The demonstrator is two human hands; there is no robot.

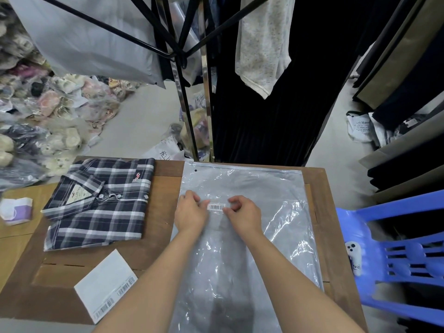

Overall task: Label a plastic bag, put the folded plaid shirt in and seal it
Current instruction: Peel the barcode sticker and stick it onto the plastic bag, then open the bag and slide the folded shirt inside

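Both hands, left hand (pixel 191 210) and right hand (pixel 242 212), pinch a barcode label (pixel 216 207) lying crosswise on the glossy plastic bag (pixel 252 236), which runs lengthwise toward the surface's (pixel 334 212) far edge.

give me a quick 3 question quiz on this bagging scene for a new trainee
1. True or false: the plaid shirt is already inside the plastic bag.
2. What are both hands pressing onto the bag?
A. a barcode sticker
B. a strip of tape
C. a hang tag
3. Which side of the bag does the sticker sheet lie on, the person's left or right?

Key:
1. False. The shirt lies folded on the table, left of the bag.
2. A. The left hand and right hand hold the ends of the barcode sticker.
3. Left, at the table's near edge.
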